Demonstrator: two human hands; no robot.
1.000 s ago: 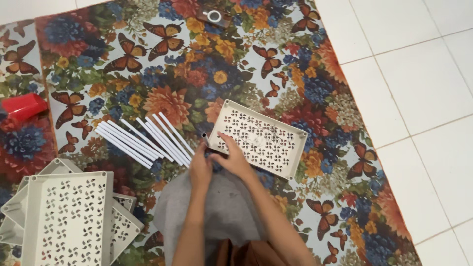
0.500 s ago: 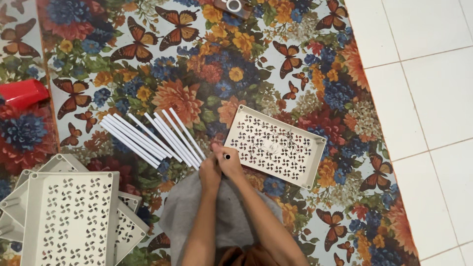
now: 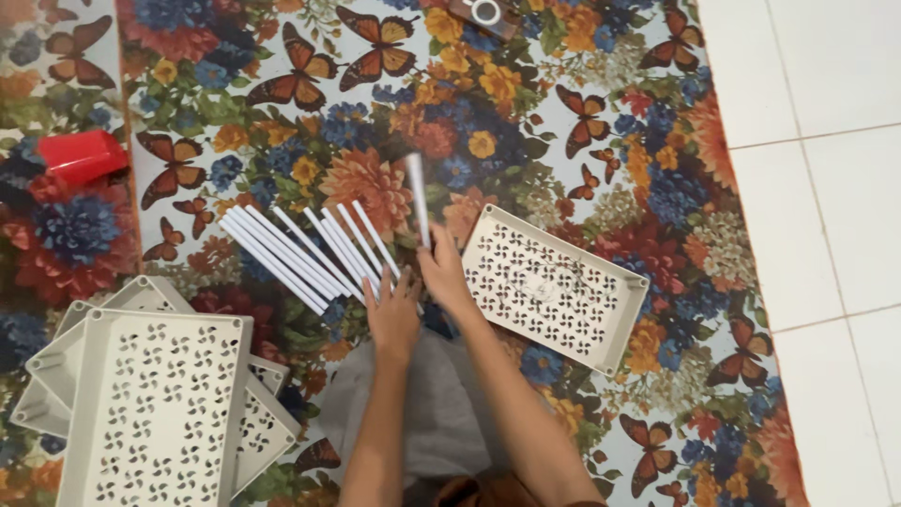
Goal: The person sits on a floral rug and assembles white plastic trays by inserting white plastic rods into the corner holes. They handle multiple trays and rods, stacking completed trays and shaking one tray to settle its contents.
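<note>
Two hands work at the bundle of white tubes [image 3: 310, 253]: the right hand [image 3: 443, 274] now pinches one white tube [image 3: 418, 199], lifted upright and blurred, where before it held none. The left hand [image 3: 392, 314] rests spread beside. A perforated tray [image 3: 554, 286] lies right, on the floral mat [image 3: 526, 113].

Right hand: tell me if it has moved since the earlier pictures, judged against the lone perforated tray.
Yes. The right hand has left the perforated tray's near corner, moving up and left, and now lifts one white tube.
</note>
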